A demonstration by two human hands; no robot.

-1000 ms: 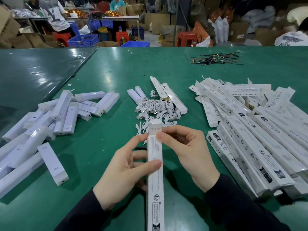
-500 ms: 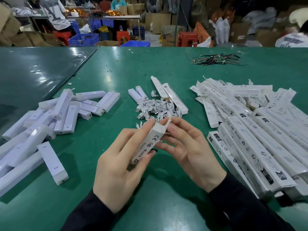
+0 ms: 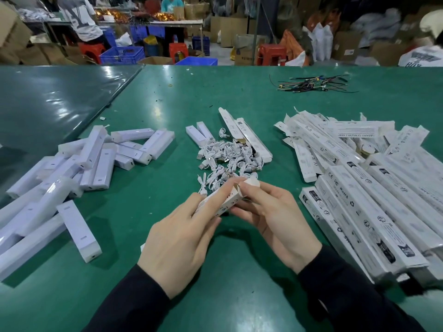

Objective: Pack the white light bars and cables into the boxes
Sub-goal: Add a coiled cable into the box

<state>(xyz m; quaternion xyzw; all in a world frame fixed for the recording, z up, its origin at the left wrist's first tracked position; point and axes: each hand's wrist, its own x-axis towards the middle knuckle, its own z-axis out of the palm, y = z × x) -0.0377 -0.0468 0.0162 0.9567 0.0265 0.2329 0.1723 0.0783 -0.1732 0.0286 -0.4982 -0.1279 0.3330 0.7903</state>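
While both hands grip it, the white box (image 3: 219, 203) shows printed marks.

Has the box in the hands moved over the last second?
Yes. The box has swung from lying lengthwise toward the person to tilted up, its open end still by the cable pile.

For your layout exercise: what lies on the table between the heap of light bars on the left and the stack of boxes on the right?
A pile of white cables, seen in the head view.
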